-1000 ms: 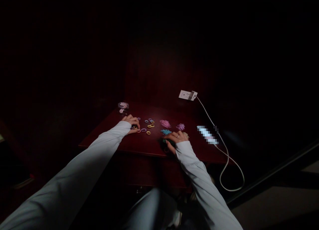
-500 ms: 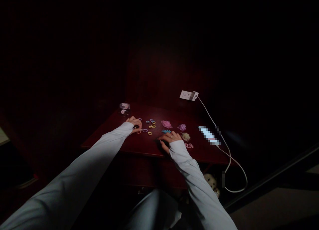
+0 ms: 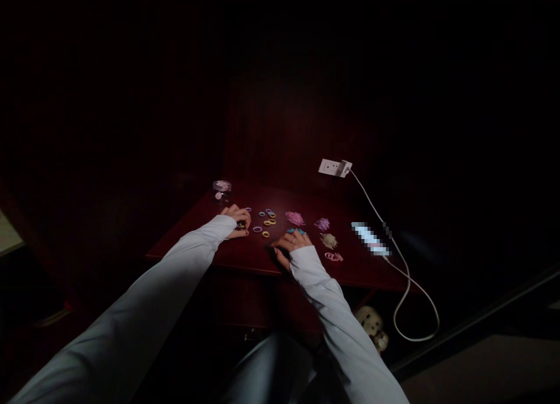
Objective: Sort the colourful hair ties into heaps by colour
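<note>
Small coloured hair ties point(image 3: 267, 222) lie scattered on the dark red table point(image 3: 210, 261), yellow, purple and blue among them. At their left side is my left hand point(image 3: 236, 218), its fingers bent over a few ties and its thumb apart from them. A yellow tie shows in that gap; whether the thumb touches another tie is hidden. My right hand point(image 3: 292, 242) lies low over the table, thumb spread from the fingers, nothing visible in it. Its fingers partly cover a blue pile of small bands point(image 3: 298, 232).
Pink point(image 3: 295, 218), purple point(image 3: 322, 224) and cream point(image 3: 329, 241) piles sit to the right, with pink loops point(image 3: 333, 256) nearer. A clear jar point(image 3: 221, 189) stands back left. A blurred lit phone point(image 3: 370, 239) is cabled to a wall socket point(image 3: 335, 167).
My right hand has moved left, uncovering the cream pile and pink loops. The reddish tie beside my left thumb is no longer visible. The whole view has shifted slightly.
</note>
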Tool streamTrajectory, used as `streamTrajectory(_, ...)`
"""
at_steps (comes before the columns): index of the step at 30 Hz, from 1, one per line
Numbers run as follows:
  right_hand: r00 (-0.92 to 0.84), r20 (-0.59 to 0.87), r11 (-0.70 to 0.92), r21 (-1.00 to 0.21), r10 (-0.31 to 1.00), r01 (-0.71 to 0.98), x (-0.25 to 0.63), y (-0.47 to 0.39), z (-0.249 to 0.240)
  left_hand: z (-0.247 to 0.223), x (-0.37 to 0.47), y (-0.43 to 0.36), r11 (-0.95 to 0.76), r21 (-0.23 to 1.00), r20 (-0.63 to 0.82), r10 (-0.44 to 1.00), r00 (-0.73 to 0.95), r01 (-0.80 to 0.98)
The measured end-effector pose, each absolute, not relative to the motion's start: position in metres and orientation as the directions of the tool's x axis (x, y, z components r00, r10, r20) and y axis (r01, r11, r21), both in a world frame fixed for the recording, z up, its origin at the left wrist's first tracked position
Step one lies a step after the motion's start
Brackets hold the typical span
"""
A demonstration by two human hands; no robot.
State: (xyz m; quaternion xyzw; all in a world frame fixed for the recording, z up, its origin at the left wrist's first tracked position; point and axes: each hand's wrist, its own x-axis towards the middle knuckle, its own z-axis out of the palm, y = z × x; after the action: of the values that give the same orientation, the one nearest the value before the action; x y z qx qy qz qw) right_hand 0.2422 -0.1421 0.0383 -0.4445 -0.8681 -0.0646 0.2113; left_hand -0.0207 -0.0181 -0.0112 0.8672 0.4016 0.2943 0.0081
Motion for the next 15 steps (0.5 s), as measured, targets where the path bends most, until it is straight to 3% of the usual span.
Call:
streamTrajectory(10, -0.530, 0.418, 0.598, -0.040, 0.738, 0.801, 0.241, -0.141, 0.036, -0.009, -0.017, -0.021, -0.720, 0.275, 0.511, 0.671, 0.537, 0.638)
streamTrajectory(15, -0.385, 0.473, 0.459, -0.048, 0.793, 0.887, 0.233, -0.132, 0.027, 0.000, -0.013, -0.024, -0.749, 0.295, 0.547, 0.642, 0.537, 0.594)
